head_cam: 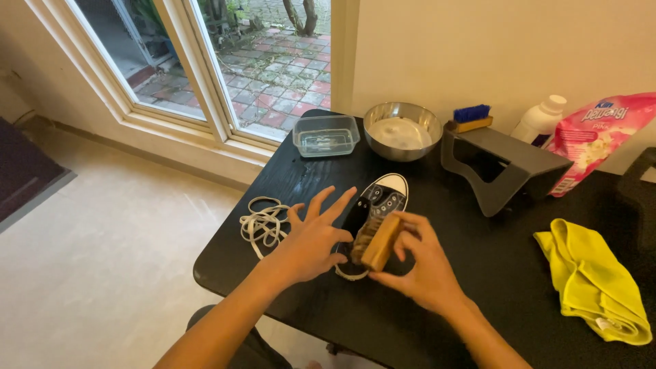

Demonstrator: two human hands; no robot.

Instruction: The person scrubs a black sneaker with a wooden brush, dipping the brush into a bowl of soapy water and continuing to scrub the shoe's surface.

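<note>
head view, shoe: we see black sneaker (378,205) lower centre on black table (478,273), laces (263,224) out beside it
left hand (311,242): fingers spread, open, bracing sneaker's side to steady it
right hand (417,263): closed round wooden brush (380,242), bristles against sneaker

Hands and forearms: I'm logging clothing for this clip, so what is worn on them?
Nothing is worn on either: the left hand and right hand are bare, without gloves, rings, watch or bracelets visible. Both forearms are uncovered up to the frame's bottom edge; no sleeves show.
</note>
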